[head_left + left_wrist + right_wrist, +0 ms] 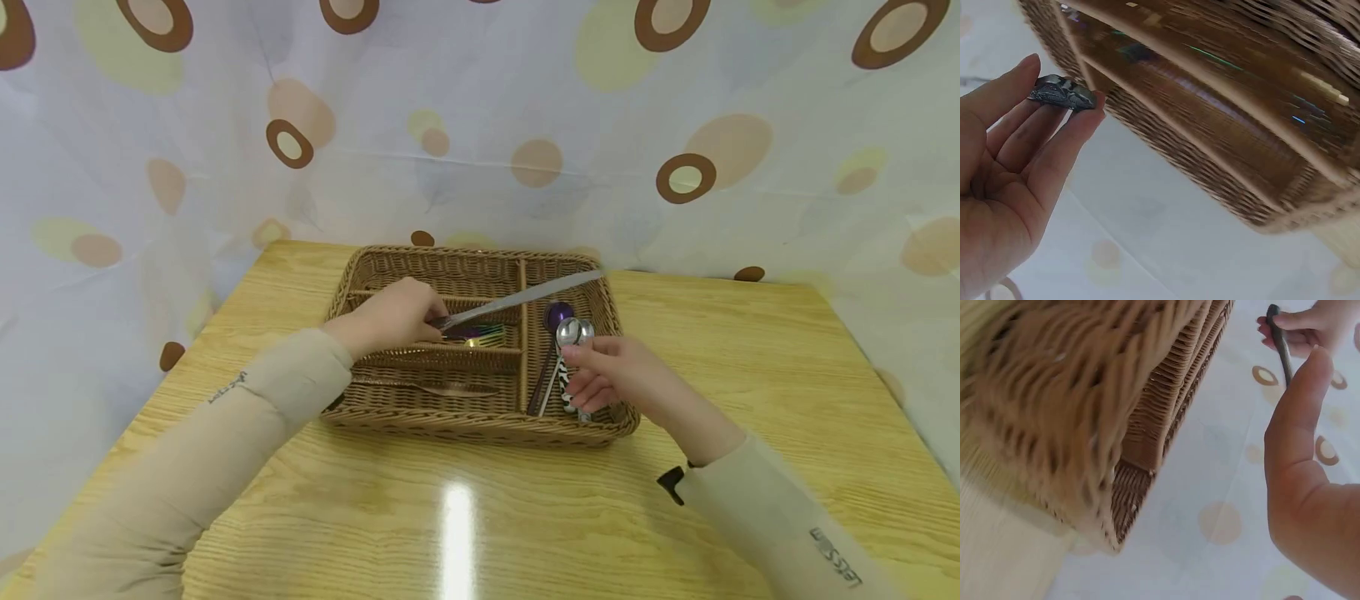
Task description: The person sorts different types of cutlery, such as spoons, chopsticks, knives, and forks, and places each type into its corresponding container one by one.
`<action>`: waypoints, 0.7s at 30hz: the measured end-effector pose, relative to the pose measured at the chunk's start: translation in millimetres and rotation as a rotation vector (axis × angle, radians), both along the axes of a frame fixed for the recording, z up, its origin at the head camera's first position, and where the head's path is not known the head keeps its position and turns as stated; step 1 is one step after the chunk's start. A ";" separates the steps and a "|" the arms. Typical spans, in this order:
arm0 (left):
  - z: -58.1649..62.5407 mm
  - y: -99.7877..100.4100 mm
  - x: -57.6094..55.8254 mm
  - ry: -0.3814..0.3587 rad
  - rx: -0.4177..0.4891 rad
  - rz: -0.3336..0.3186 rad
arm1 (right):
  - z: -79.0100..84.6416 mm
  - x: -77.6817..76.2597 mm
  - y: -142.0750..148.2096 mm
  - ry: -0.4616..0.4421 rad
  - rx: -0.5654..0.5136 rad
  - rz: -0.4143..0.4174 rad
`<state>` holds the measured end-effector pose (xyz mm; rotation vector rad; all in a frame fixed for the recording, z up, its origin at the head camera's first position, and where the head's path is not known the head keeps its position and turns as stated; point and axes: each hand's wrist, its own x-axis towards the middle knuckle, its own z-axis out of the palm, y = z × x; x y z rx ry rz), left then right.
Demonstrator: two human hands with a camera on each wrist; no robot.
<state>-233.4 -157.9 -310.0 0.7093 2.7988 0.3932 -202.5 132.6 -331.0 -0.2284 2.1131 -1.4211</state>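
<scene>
My left hand (397, 312) grips the dark, ornate handle (1063, 92) of a table knife between thumb and fingers. The knife's long silver blade (532, 293) slants up to the right, over the wicker cutlery basket (480, 427). My right hand (626, 375) is over the basket's right compartment with loosely bent fingers, and nothing shows in its grasp. Silver spoons (572, 331) overlap its fingertips in the head view. Beside them lies a purple spoon (558, 315). In the right wrist view the thumb (1300, 419) stands extended; the other fingers are hidden.
Shiny multicoloured forks (487, 335) lie in the middle left compartment. A copper-coloured knife (450, 389) lies in the front one. The basket stands on a wooden table (360, 517), close to a patterned cloth (480, 125) behind.
</scene>
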 end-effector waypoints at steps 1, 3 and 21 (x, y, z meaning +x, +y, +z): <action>-1.2 -8.2 -0.1 0.004 -0.004 -0.008 | 0.5 4.2 4.5 0.013 0.002 0.006; -10.8 -27.5 -3.9 0.017 0.000 -0.046 | 2.6 10.8 13.6 0.037 -0.008 0.009; -32.6 -62.1 8.1 -0.160 -0.301 -0.055 | -7.9 31.1 98.9 0.096 -0.192 -0.059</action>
